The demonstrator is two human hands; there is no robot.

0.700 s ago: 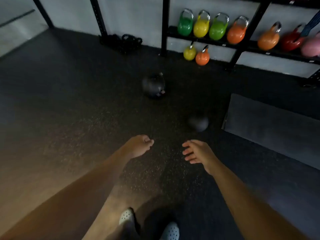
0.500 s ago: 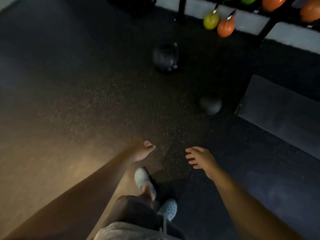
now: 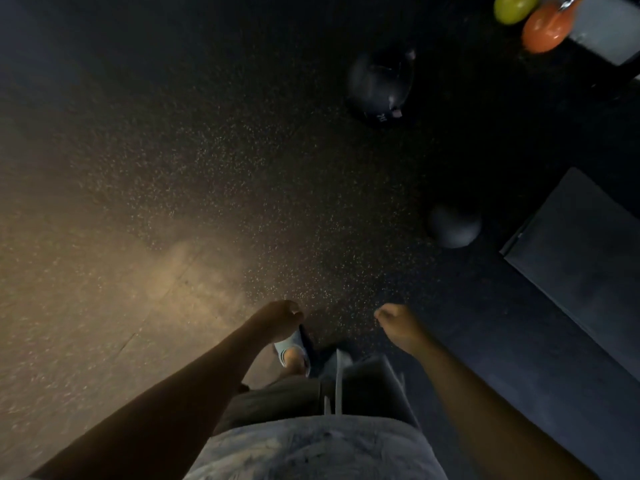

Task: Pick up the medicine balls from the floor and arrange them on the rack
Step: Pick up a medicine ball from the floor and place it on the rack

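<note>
Your left hand (image 3: 277, 320) and right hand (image 3: 398, 323) hung loosely curled, empty; the nearest medicine ball (image 3: 454, 225) lay ahead-right, closer to your right.

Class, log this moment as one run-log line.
left hand: empty, curled | right hand: empty, curled | small ball: on floor, beside mat | large ball: on floor

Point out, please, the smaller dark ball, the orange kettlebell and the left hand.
smaller dark ball (image 3: 455, 226): head view, its rounded top.
orange kettlebell (image 3: 545, 27): head view, its body.
left hand (image 3: 278, 318): head view, its back.
</note>
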